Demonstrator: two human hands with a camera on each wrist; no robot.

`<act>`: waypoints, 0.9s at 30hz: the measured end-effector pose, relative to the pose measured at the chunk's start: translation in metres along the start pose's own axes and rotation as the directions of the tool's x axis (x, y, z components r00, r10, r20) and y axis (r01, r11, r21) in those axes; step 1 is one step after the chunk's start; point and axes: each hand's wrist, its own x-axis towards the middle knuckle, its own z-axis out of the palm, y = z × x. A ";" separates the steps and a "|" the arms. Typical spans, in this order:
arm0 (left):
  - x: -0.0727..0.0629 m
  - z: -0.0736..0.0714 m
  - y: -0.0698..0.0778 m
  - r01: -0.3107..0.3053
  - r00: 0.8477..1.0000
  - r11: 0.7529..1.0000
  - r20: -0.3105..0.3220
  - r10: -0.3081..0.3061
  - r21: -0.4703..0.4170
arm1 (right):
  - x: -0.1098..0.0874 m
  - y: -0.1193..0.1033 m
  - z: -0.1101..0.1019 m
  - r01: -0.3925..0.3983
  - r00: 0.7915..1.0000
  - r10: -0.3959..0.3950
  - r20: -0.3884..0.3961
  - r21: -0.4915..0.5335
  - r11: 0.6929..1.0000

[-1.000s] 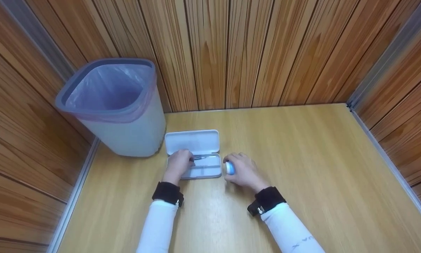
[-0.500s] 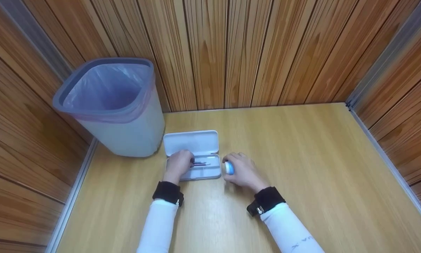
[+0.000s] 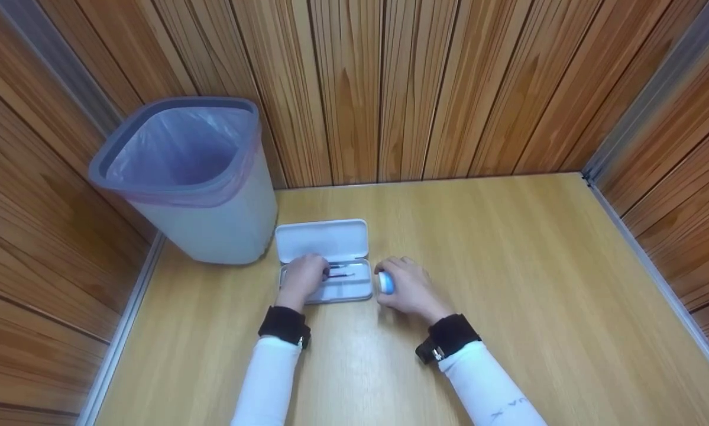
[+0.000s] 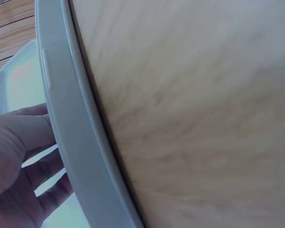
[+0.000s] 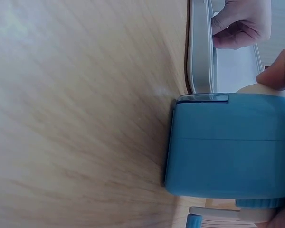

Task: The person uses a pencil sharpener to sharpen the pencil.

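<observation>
A white pencil case (image 3: 345, 293) lies on the table with its lid (image 3: 323, 239) raised behind it. My left hand (image 3: 304, 277) reaches into its left side, and its fingers curl round a thin dark-red pencil (image 3: 340, 275) whose end points right. Just behind that lies a slim silvery-dark stick (image 3: 337, 266), possibly a pen. In the left wrist view the case wall (image 4: 85, 128) hides the fingertips. My right hand (image 3: 410, 287) grips a blue and white crank pencil sharpener (image 5: 228, 145), standing on the table beside the case's right end.
A tall bin (image 3: 212, 234) with a grey rim and a pinkish bag stands at the back left, close to the case's lid. Wood-panelled walls (image 3: 401, 89) enclose the table (image 3: 508, 254) at the back and both sides. Table surface stretches to the right of my hands.
The red pencil came into view at my left fingers after the first frame. My left hand has since shifted slightly right, uncovering the silvery stick behind. The right hand and sharpener stay still.
</observation>
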 end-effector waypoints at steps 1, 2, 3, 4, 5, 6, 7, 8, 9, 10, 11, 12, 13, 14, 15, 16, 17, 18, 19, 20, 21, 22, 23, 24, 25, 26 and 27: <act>0.000 0.001 0.000 -0.002 1.000 1.000 0.002 0.002 0.002 | 0.000 0.000 0.000 -0.002 1.000 0.002 0.003 0.002 1.000; 0.001 0.001 0.000 -0.006 1.000 1.000 0.001 0.006 0.003 | 0.000 0.000 0.000 -0.006 1.000 0.006 0.006 0.006 1.000; 0.001 0.002 0.000 -0.008 1.000 1.000 -0.001 0.008 0.006 | 0.000 -0.001 0.000 -0.011 1.000 0.010 0.009 0.011 1.000; 0.001 0.003 -0.001 -0.011 1.000 1.000 -0.004 0.012 0.012 | 0.000 -0.001 0.000 -0.013 1.000 0.013 0.011 0.016 1.000; 0.001 0.004 -0.001 -0.019 1.000 1.000 -0.010 0.019 0.020 | 0.000 -0.001 -0.001 -0.015 1.000 0.015 0.014 0.020 1.000; 0.001 0.004 -0.001 -0.021 1.000 1.000 -0.011 0.021 0.024 | 0.000 -0.001 -0.001 -0.016 1.000 0.016 0.016 0.021 1.000; 0.001 0.004 -0.001 -0.024 1.000 0.999 -0.009 0.024 0.032 | 0.000 -0.001 -0.001 -0.014 1.000 0.014 0.016 0.022 1.000; 0.000 0.004 -0.001 -0.025 1.000 0.999 -0.008 0.026 0.040 | 0.000 -0.001 -0.001 -0.014 1.000 0.014 0.016 0.024 1.000; 0.000 0.004 0.000 -0.024 1.000 0.999 -0.007 0.025 0.047 | 0.000 -0.001 -0.001 -0.012 1.000 0.012 0.016 0.025 1.000; -0.001 0.003 0.000 -0.026 1.000 0.998 -0.007 0.027 0.056 | 0.001 -0.001 0.000 -0.011 1.000 0.011 0.016 0.025 1.000; -0.001 0.002 0.001 -0.031 0.999 0.998 -0.012 0.031 0.063 | 0.001 -0.001 0.000 -0.011 1.000 0.010 0.017 0.024 1.000; -0.002 0.001 0.001 -0.029 0.999 0.997 -0.015 0.030 0.068 | 0.001 0.000 0.000 -0.010 1.000 0.009 0.017 0.024 1.000; -0.002 -0.001 0.002 -0.032 0.999 0.997 -0.022 0.033 0.076 | 0.001 0.000 0.000 -0.008 1.000 0.008 0.015 0.026 1.000; -0.003 -0.003 0.003 -0.032 0.999 0.996 -0.032 0.035 0.078 | 0.001 0.000 0.000 -0.009 1.000 0.008 0.016 0.027 1.000; -0.004 -0.005 0.004 -0.035 0.998 0.996 -0.042 0.039 0.079 | 0.001 0.000 0.001 -0.009 1.000 0.009 0.015 0.027 1.000; -0.004 -0.007 0.005 -0.040 0.998 0.996 -0.052 0.044 0.083 | 0.001 0.000 0.001 -0.009 1.000 0.009 0.015 0.026 1.000; -0.005 -0.010 0.007 -0.042 0.997 0.996 -0.061 0.047 0.082 | 0.001 0.000 0.001 -0.007 1.000 0.007 0.014 0.026 1.000; -0.006 -0.013 0.008 -0.042 0.997 0.996 -0.062 0.047 0.080 | 0.001 0.000 0.001 -0.008 1.000 0.007 0.014 0.028 1.000; -0.008 -0.016 0.010 -0.041 0.997 0.996 -0.064 0.046 0.077 | 0.001 0.000 0.000 -0.008 1.000 0.007 0.014 0.029 1.000; -0.009 -0.018 0.012 -0.043 0.997 0.996 -0.067 0.048 0.073 | 0.001 0.000 0.000 -0.009 1.000 0.008 0.015 0.032 0.999; -0.011 -0.021 0.015 -0.046 0.996 0.996 -0.071 0.051 0.072 | 0.001 0.000 0.000 -0.009 1.000 0.009 0.017 0.031 0.999; -0.013 -0.024 0.017 -0.048 0.996 0.996 -0.077 0.054 0.070 | 0.001 -0.001 0.000 -0.009 1.000 0.008 0.019 0.033 0.999; -0.015 -0.027 0.019 -0.050 0.995 0.997 -0.085 0.055 0.067 | 0.001 -0.001 0.000 -0.010 1.000 0.010 0.019 0.036 0.999; -0.017 -0.029 0.021 -0.054 0.994 0.996 -0.096 0.060 0.064 | 0.001 -0.001 -0.001 -0.011 1.000 0.010 0.019 0.040 0.999; -0.020 -0.032 0.023 -0.058 0.992 0.996 -0.110 0.065 0.064 | 0.000 -0.001 -0.001 -0.010 1.000 0.009 0.019 0.040 0.999; -0.022 -0.034 0.025 -0.064 0.990 0.996 -0.124 0.071 0.063 | 0.000 -0.001 -0.001 -0.007 1.000 0.007 0.019 0.040 0.999; -0.024 -0.037 0.027 -0.068 0.988 0.996 -0.136 0.076 0.063 | 0.000 -0.001 -0.001 -0.004 1.000 0.003 0.019 0.036 0.999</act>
